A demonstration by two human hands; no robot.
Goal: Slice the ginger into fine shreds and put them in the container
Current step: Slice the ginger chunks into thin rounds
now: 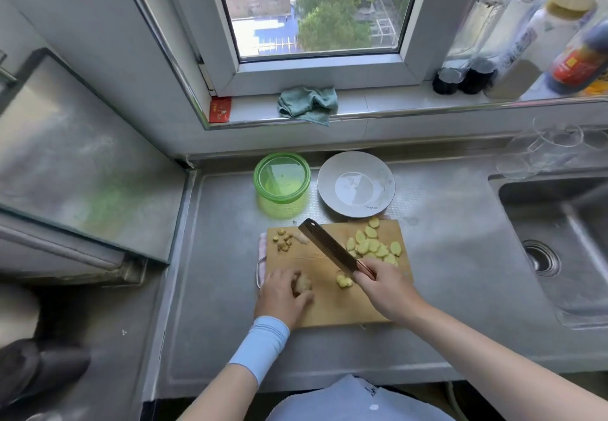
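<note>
Okay, slicing ginger: left hand (283, 295) grips the ginger (304, 284), right hand (385, 289) is wrapped round the knife (329, 248) handle.

The ginger sits at the near-left of the board (329, 312), half under my curled fingers. It looks stubby and I cannot tell its long axis. The knife runs diagonally, handle near-right and tip far-left towards the container (307, 174), and the blade looks clear of the board. Risks: the piece is small and knobbly, so it may roll under the blade and bring my fingertips into the cut. The slices (373, 244) crowd the far-right of the board, one at the very edge by the plate (386, 170), so a sweep could knock them off. Nothing is shredded yet, and the container holds no ginger.
</note>
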